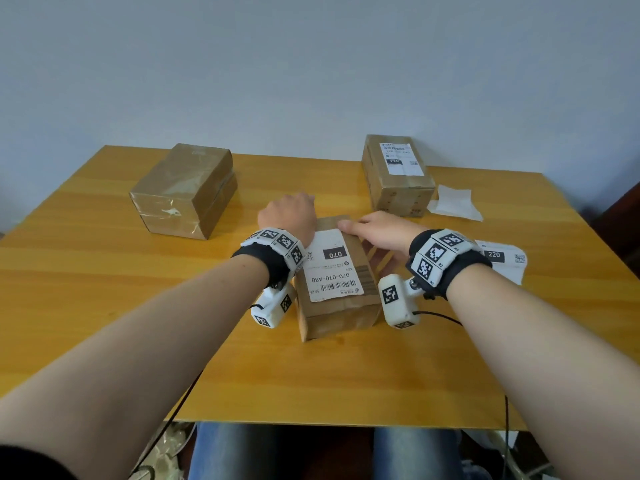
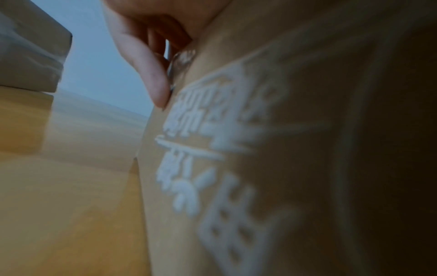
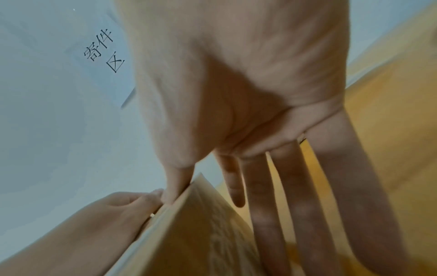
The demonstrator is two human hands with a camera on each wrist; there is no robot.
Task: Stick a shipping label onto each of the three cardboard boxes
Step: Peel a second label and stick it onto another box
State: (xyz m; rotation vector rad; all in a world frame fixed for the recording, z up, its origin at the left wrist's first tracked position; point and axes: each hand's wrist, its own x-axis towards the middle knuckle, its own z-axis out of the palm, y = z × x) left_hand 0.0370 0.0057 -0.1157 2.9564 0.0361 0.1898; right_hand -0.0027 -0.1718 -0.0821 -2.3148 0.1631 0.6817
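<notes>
A small cardboard box [image 1: 341, 315] lies in the middle of the table with a white "070" shipping label [image 1: 332, 268] on its top. My left hand [image 1: 287, 216] curls over the box's far left corner, and its fingers [image 2: 158, 84] touch the printed side of the box [image 2: 260, 168]. My right hand [image 1: 367, 237] has its thumb on the top edge and straight fingers [image 3: 267, 205] laid down the right side of the box [image 3: 189, 233]. An unlabelled taped box [image 1: 183, 192] sits at the back left. The back-right box [image 1: 398, 174] carries a white label.
A loose "220" label [image 1: 502, 258] lies on the wooden table [image 1: 104, 289] just right of my right wrist. Crumpled white backing paper [image 1: 453, 202] sits beside the back-right box. A pale wall stands behind the table, with a paper sign [image 3: 101, 50] on it.
</notes>
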